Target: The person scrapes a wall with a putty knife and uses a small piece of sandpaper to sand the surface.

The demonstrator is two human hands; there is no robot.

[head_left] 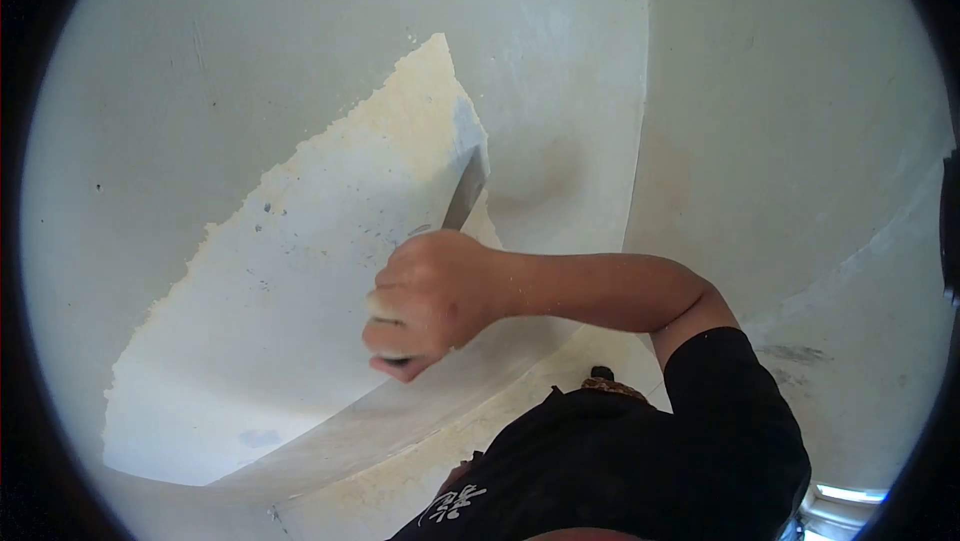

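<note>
My right hand [425, 306] is closed in a fist around the handle of a scraper, which is mostly hidden by the fingers. Its flat metal scraper blade [465, 196] sticks out above the hand, pointing up. The blade's tip meets the right edge of a large bare patch [300, 271] on the wall, where the grey-green coating ends in a ragged line. Whitish and yellowish surface shows inside this patch, with small dark pits. My left hand is out of view.
Grey-green coating [250, 71] surrounds the patch. A vertical wall corner [640, 131] runs to the right, with another wall [780, 121] beyond it. Below, a pale floor [400, 491] meets the wall. A bright opening [850, 494] shows at the lower right.
</note>
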